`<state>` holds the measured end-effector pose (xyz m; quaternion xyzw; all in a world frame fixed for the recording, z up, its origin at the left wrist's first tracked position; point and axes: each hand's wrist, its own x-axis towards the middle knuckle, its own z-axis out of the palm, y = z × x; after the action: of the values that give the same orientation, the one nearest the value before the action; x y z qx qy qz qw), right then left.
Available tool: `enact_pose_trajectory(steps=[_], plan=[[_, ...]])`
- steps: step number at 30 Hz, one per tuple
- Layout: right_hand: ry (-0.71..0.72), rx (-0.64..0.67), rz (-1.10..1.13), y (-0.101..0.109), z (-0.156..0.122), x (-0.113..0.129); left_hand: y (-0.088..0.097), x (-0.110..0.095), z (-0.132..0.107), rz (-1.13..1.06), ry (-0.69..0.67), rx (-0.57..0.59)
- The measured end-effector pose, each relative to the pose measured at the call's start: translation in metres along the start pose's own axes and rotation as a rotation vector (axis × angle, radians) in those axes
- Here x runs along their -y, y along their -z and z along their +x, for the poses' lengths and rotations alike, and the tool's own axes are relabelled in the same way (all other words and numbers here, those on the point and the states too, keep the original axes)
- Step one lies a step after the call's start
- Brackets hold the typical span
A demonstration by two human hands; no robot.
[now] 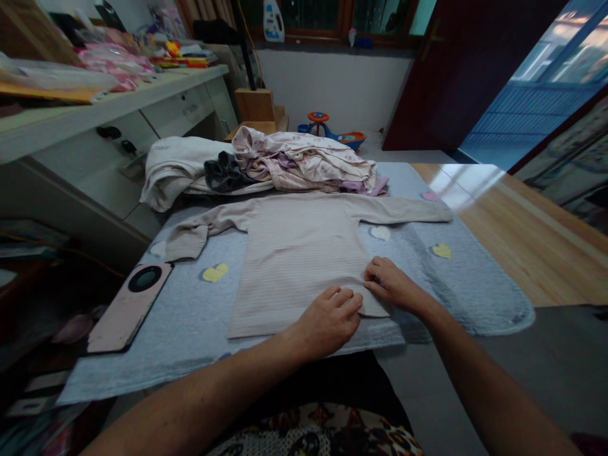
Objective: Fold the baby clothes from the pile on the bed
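Observation:
A pale striped long-sleeved shirt (299, 253) lies flat on a light blue quilted mat (475, 285) with yellow and white heart patches, its sleeves spread to both sides. My left hand (327, 320) rests on the shirt's lower hem, fingers curled down onto the fabric. My right hand (392, 285) pinches the right bottom corner of the same hem, fingers closed on the cloth. The two hands sit close together near the right end of the hem.
A heap of crumpled clothes (294, 161) lies at the mat's far end, with a white folded garment (175, 168) to its left. A pink phone (130, 304) lies at the mat's left edge. A wooden tabletop (527, 228) extends right. A cluttered desk (109, 95) stands at left.

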<state>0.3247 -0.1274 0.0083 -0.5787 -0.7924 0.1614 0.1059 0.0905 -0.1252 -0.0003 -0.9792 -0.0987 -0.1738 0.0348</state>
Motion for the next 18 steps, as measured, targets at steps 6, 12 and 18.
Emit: enact_pose_trajectory(steps=[6, 12, 18], plan=[[-0.013, -0.035, -0.013, 0.005, -0.001, 0.003, -0.001, 0.000, -0.005, -0.108, -0.020, -0.018], [-0.022, -0.103, -0.032, -0.007, -0.006, 0.002, -0.007, -0.001, -0.012, -0.125, -0.014, 0.021], [-0.222, -0.080, -0.010, -0.009, -0.031, 0.005, -0.007, -0.002, -0.012, -0.116, -0.053, 0.020]])
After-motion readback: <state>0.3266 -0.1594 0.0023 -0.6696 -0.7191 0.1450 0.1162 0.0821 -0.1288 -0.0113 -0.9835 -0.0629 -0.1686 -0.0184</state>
